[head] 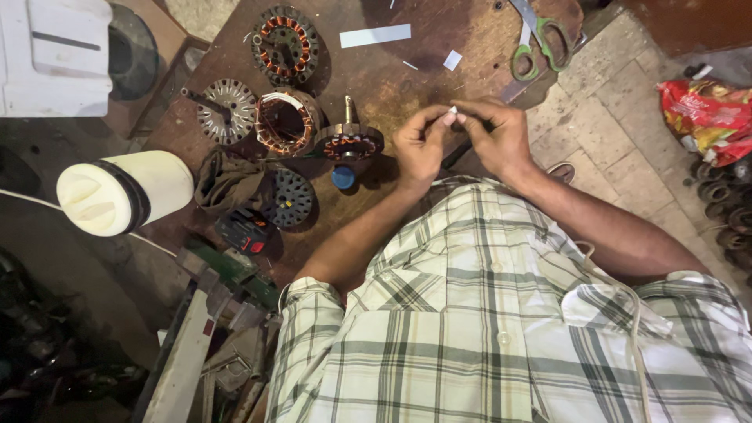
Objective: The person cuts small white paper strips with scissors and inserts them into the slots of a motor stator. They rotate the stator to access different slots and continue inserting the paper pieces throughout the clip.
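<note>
Left hand: the left hand (419, 145) is raised over the brown table (407, 70), thumb and forefinger pinched together on a small white strip (453, 112).
Right hand: the right hand (497, 135) meets it from the other side, its fingers (468, 117) closed on the same strip (so the piece is held between both hands, above the table's near edge).
Motor parts: a stator with copper windings (350, 143) stands just left of the left hand, with a blue cap (342, 178) near it; a larger wound ring (283, 121) and a slotted metal disc (226, 110) lie further left, another wound stator (285, 45) behind them.
Far edge: green-handled scissors (536, 43) and a long white paper strip (375, 35).
Left side: a white plastic jar (125, 192) lies on its side, beside a dark cloth (229, 180).
Floor: a red bag (709, 117) on the paving.
</note>
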